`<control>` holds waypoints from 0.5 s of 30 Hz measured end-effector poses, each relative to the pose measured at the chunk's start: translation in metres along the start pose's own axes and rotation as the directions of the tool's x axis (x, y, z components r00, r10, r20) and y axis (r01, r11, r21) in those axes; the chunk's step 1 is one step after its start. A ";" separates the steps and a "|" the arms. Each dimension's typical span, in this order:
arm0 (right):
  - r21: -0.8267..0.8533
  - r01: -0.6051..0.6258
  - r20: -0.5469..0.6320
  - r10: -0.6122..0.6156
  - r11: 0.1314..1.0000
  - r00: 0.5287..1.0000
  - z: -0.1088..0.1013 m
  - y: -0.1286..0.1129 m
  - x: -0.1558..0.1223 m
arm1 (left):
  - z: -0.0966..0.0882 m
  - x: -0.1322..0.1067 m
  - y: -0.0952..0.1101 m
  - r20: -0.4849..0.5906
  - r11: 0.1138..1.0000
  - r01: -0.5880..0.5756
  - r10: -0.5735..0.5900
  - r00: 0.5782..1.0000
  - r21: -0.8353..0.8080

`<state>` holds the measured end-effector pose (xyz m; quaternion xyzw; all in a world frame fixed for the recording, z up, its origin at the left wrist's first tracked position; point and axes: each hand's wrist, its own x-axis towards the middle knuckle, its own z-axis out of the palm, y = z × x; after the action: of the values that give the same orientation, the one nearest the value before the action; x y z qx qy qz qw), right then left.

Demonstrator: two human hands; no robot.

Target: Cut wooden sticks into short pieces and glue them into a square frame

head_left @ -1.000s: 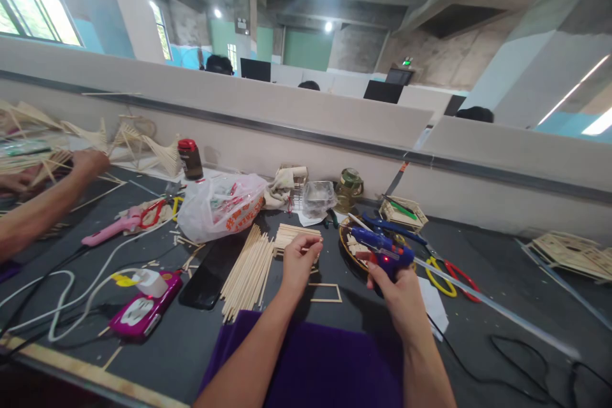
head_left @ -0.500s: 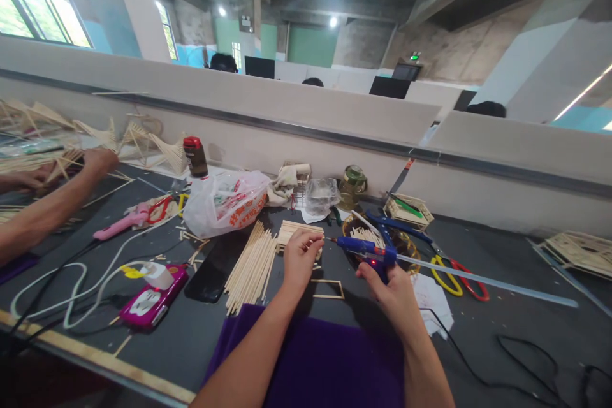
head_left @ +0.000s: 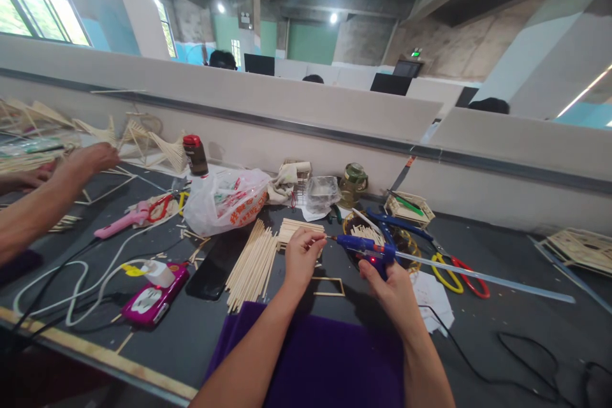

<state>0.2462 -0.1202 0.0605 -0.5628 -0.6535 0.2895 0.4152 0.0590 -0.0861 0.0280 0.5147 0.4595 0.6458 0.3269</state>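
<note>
My left hand [head_left: 301, 257] is closed in a pinch on a short wooden stick [head_left: 319, 241] held above the dark table [head_left: 191, 338]. My right hand [head_left: 389, 287] grips a blue glue gun [head_left: 366, 246] with a red light on its body. The gun's nozzle points left and meets the stick's end by my left fingertips. A small rectangular stick frame [head_left: 329, 287] lies flat just below both hands. A bundle of long sticks [head_left: 251, 264] and a stack of short sticks [head_left: 292, 231] lie to the left of my left hand.
Another person's arm and hand [head_left: 62, 182] reach over stick structures at far left. A white plastic bag [head_left: 224, 199], pink glue gun [head_left: 122, 222], magenta power strip [head_left: 150, 298], black phone [head_left: 210, 264], scissors [head_left: 454, 266], a long metal ruler [head_left: 482, 277] and cables crowd the table. Purple cloth [head_left: 315, 363] covers my lap.
The glue gun swung from tilted up to level, its nozzle moving left to the stick in my left hand. The other person's hand lifted slightly.
</note>
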 end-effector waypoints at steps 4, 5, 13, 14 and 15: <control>0.008 -0.004 0.007 0.004 1.000 1.000 0.001 0.004 0.000 | 0.000 0.000 0.000 0.005 1.000 0.002 -0.002 1.000 0.001; 0.004 -0.001 0.008 0.001 1.000 1.000 0.001 0.004 0.000 | 0.000 0.000 0.000 0.006 1.000 0.002 -0.002 1.000 0.005; -0.003 0.002 0.015 -0.002 1.000 1.000 0.000 0.004 0.001 | 0.001 0.000 0.002 0.011 0.999 0.011 -0.011 1.000 0.041; -0.003 0.000 0.017 0.000 1.000 1.000 0.000 0.005 0.001 | 0.001 0.000 0.002 0.011 0.999 0.006 -0.006 1.000 0.046; -0.002 -0.001 0.018 0.001 1.000 1.000 0.000 0.005 0.001 | 0.001 0.000 0.002 0.010 0.999 0.000 -0.001 1.000 0.049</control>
<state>0.2487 -0.1181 0.0561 -0.5611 -0.6572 0.2940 0.4083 0.0599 -0.0871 0.0300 0.5258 0.4737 0.6315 0.3167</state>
